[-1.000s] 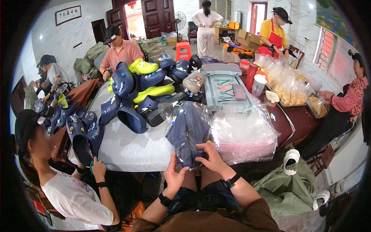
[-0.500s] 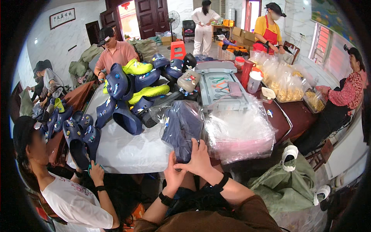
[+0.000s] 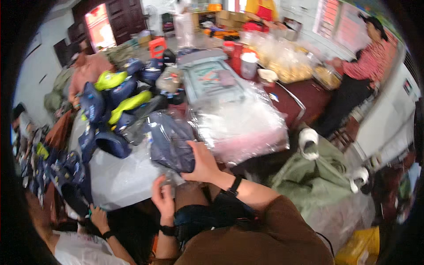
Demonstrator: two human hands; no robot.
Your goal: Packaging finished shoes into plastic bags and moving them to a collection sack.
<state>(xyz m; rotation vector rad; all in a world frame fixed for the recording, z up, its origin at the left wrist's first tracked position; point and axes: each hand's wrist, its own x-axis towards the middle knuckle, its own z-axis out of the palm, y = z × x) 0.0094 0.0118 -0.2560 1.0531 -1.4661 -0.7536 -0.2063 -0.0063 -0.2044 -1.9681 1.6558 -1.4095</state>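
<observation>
A pair of navy clogs [image 3: 170, 139] in a clear plastic bag is at the table's near edge. My right hand [image 3: 202, 164] grips the bagged clogs at their lower right side. Below them my left hand [image 3: 163, 201] has its fingers curled at the bag's loose end [image 3: 173, 177], which it seems to pinch; motion blurs this a little. Just right of the bagged pair lies a stack of clear plastic bags [image 3: 240, 128]. To the left, navy clogs [image 3: 112, 143] and lime-green clogs [image 3: 130, 106] with charms are heaped on white sheeting [image 3: 117, 181].
Behind the bag stack stands a grey plastic case [image 3: 212, 86], with a white-lidded cup [image 3: 248, 66] beside it. A green sack [image 3: 309, 172] with white clogs [image 3: 308, 143] is at my right. A co-worker's hand [image 3: 99, 218] works at my left; several other people are around the table.
The view has swung to the right. My left hand has come off the clogs down to the bag's end, while my right hand keeps hold of the bagged pair, now tilted.
</observation>
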